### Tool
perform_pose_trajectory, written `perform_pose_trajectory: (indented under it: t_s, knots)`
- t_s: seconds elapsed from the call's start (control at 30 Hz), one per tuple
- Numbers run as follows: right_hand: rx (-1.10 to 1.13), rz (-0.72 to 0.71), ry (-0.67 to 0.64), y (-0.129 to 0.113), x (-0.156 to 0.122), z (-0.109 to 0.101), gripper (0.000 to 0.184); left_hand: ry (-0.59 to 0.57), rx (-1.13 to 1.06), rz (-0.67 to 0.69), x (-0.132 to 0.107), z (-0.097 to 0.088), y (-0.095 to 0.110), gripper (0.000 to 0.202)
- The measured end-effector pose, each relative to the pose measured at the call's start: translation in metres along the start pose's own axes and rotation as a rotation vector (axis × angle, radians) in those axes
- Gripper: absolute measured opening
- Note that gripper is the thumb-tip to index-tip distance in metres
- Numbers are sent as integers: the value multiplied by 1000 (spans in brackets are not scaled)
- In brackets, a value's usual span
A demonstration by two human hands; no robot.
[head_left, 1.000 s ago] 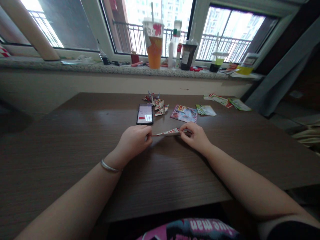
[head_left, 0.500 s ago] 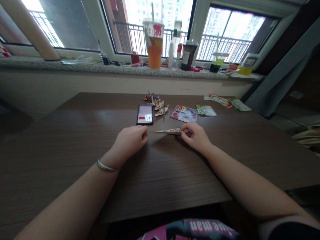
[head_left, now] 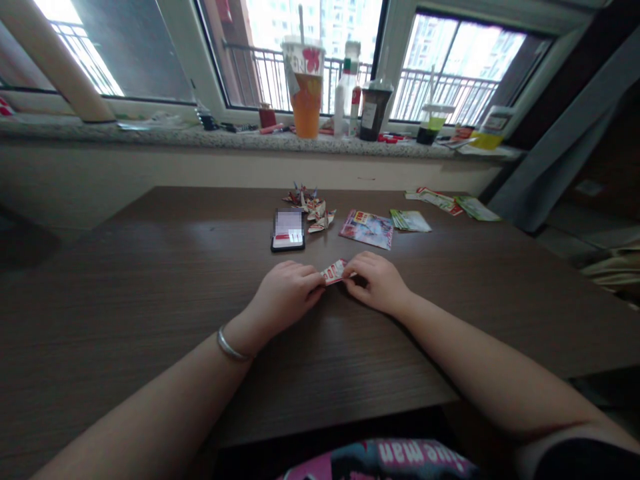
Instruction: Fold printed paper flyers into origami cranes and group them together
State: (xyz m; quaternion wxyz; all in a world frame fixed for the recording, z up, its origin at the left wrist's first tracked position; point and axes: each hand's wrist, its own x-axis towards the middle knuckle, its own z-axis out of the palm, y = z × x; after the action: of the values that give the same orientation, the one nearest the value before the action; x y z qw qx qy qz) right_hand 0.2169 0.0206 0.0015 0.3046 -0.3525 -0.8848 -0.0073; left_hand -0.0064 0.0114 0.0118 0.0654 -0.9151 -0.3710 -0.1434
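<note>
A small folded piece of printed paper (head_left: 333, 272), white with red marks, is pinched between both hands just above the table. My left hand (head_left: 289, 291), with a silver bangle at its wrist, is closed on the paper's left end. My right hand (head_left: 379, 283) grips its right end between thumb and fingers. Fingertips cover both ends of the paper. Beyond the hands lies a phone (head_left: 288, 231) with a lit screen. Beside it is a pile of folded paper pieces (head_left: 315, 210), pointed in shape.
A colourful printed booklet (head_left: 367, 229) and a stack of green-white papers (head_left: 410, 221) lie to the right of the pile. More printed slips (head_left: 440, 200) are at the table's far right. On the windowsill stand a large orange drink cup (head_left: 306, 93), a bottle (head_left: 346, 93) and other cups.
My left hand has moved right and taken hold of the paper's left end. The paper has shifted nearer and turned, showing more of its printed face.
</note>
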Motion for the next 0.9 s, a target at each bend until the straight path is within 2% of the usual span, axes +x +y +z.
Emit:
perform_pose_trajectory:
  t_s: [0.17, 0.37, 0.57, 0.9]
  knots:
    - [-95, -91, -12, -6, 2, 3, 12, 31, 58, -12, 1, 1, 8, 13]
    - [-180, -159, -60, -11, 1, 5, 12, 26, -13, -54, 2, 3, 11, 10]
    - [-178, -114, -66, -7, 1, 5, 11, 9, -116, -72, 1, 2, 10, 9]
    - [-141, 24, -98, 3, -2, -4, 10, -12, -103, -117, -3, -3, 4, 10]
